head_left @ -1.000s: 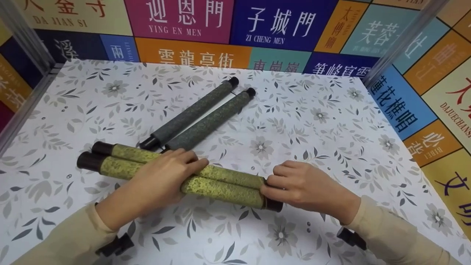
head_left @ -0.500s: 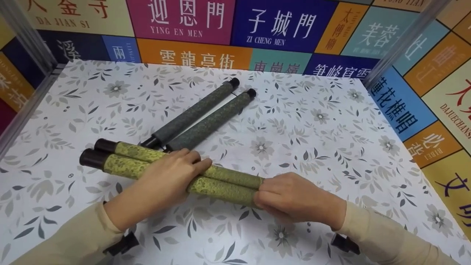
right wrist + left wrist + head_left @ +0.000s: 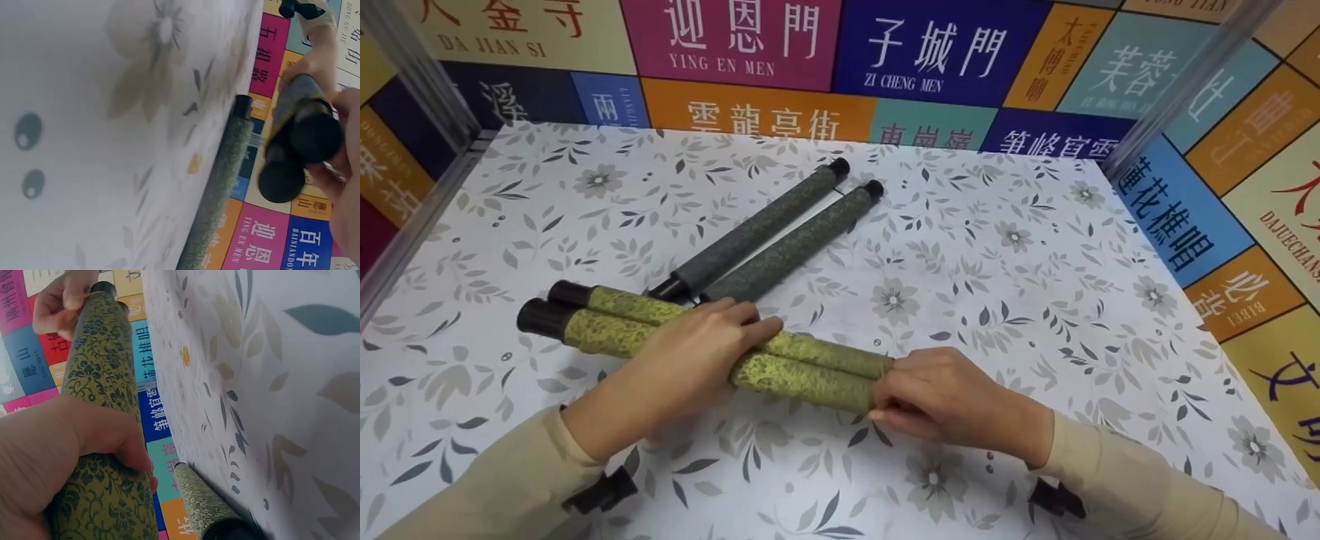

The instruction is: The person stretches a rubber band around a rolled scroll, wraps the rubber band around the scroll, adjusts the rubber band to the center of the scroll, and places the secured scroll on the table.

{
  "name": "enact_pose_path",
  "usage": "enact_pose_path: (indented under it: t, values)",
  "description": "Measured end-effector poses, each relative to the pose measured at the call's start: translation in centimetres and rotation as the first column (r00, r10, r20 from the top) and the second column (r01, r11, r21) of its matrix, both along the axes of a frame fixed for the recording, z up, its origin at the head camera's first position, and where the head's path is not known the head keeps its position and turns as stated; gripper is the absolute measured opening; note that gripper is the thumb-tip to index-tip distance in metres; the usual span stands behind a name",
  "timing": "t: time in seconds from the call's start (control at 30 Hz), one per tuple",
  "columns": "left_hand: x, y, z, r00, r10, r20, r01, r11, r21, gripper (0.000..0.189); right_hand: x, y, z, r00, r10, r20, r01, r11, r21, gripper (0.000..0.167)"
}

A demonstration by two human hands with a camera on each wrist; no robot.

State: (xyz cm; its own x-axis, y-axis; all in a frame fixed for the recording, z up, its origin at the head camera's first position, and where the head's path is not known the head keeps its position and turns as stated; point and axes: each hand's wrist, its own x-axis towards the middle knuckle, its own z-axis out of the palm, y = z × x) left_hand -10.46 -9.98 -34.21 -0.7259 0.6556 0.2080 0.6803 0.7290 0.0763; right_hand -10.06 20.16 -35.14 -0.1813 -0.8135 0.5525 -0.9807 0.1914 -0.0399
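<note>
A yellow-green patterned scroll (image 3: 810,379), rolled from both ends into two side-by-side rolls with dark end knobs, lies aslant over the near part of the table. My left hand (image 3: 686,371) grips both rolls around their middle; its thumb (image 3: 112,433) wraps over the patterned cloth in the left wrist view. At the right end, my right hand (image 3: 952,397) covers the knobs in the head view. In the left wrist view its fingers pinch a thin yellow cord (image 3: 95,293) beside the knob. The right wrist view shows a yellow band (image 3: 315,101) round one roll, behind the dark knobs (image 3: 316,139).
A second, grey-green scroll (image 3: 791,244), also in two rolls with black knobs, lies diagonally on the table behind the first. The floral tablecloth (image 3: 1035,300) spreads beneath both. Colourful lettered panels (image 3: 765,105) wall the back and sides.
My right hand has moved left and closed in over the scroll's right end, which showed its dark knob one second ago. The left hand keeps its grip; the scroll has shifted slightly.
</note>
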Motion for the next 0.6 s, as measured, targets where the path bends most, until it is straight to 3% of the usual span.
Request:
enact_pose_path:
  t: [0.13,0.27,0.43,0.6]
  values:
    - [-0.1,0.1,0.2,1.000,0.006,0.008,-0.006,1.000,-0.013,0.054,0.2,0.3,0.3,0.999,-0.032,0.002,0.032,0.998,0.060,0.019]
    - [-0.2,0.2,0.3,1.000,-0.005,0.016,0.006,1.000,-0.022,0.056,0.3,-0.2,0.1,0.998,-0.031,-0.050,0.032,0.999,0.024,0.032]
    - [-0.3,0.1,0.2,0.999,0.001,0.041,0.000,1.000,-0.014,0.066,0.6,-0.7,-0.2,0.998,0.007,0.062,0.002,0.990,-0.144,0.026]
    - [-0.4,-0.4,0.3,0.995,0.048,0.086,-0.052,0.998,0.041,0.070,0.5,-0.9,0.1,0.980,0.117,0.159,-0.061,0.945,-0.320,0.011]
